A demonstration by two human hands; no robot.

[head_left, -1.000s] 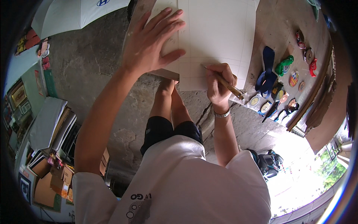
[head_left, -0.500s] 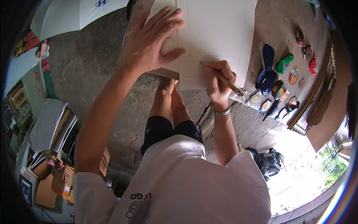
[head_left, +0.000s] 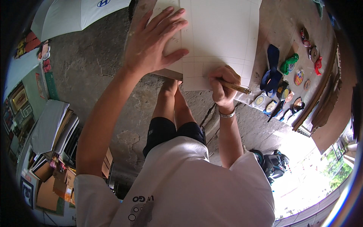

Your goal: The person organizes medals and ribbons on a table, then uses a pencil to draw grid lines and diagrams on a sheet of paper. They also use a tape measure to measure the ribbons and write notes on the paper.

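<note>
A large white sheet of card (head_left: 219,30), ruled with thin pencil lines, lies in front of me. My left hand (head_left: 155,41) rests flat on its left part with the fingers spread, holding nothing. Near the card's lower right, my right hand (head_left: 226,85) is closed around a slim brown-handled tool (head_left: 238,88) with a metal end. That end points right, past the card's edge. The tool's tip is hidden behind my fingers, so I cannot make out its exact kind. My right hand sits on or just above the card near the crossing lines.
Several medals and ribbons, one a dark blue ribbon (head_left: 270,72), lie on the brown surface to the right. Torn cardboard (head_left: 325,109) stands beyond them. A white umbrella (head_left: 68,19) is at the upper left. Stacked boards (head_left: 49,128) and boxes line the left side.
My right hand has turned and shifted slightly down and right, and the tool handle lies flatter. Its thin tip, visible before, is now hidden. My left hand stays in place.
</note>
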